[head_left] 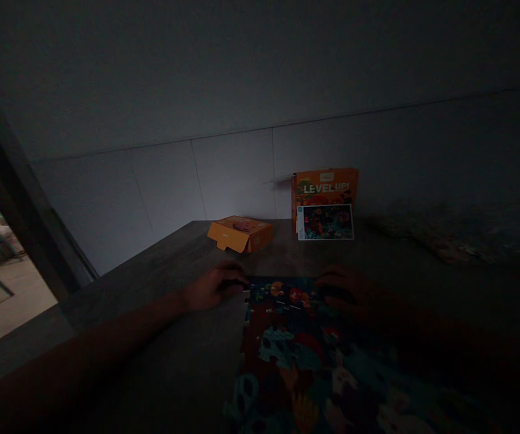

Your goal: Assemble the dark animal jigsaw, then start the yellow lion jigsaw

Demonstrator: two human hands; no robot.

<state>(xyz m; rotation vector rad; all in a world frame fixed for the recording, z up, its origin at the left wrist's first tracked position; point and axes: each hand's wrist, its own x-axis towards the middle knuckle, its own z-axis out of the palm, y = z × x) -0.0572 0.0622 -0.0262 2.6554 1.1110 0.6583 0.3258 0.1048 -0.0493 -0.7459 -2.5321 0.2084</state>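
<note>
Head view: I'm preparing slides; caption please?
Left hand and right hand at far edge of jigsaw puzzle, orange boxes beyond.

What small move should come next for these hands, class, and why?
Perhaps press gently along the top of the puzzle to check its joins: thin pale lines there may be gaps, though the dim light leaves glare possible. The left hand and right hand are at opposite sides of that top section.

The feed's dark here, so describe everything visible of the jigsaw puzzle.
The jigsaw puzzle lies flat on the table, joined together, apparently printed card in dark blue, teal, red and orange. Its left edge is jagged. The left hand appears to touch its far left corner; the right hand is at its far edge, contact unclear. Its near right fades into shadow.
</note>
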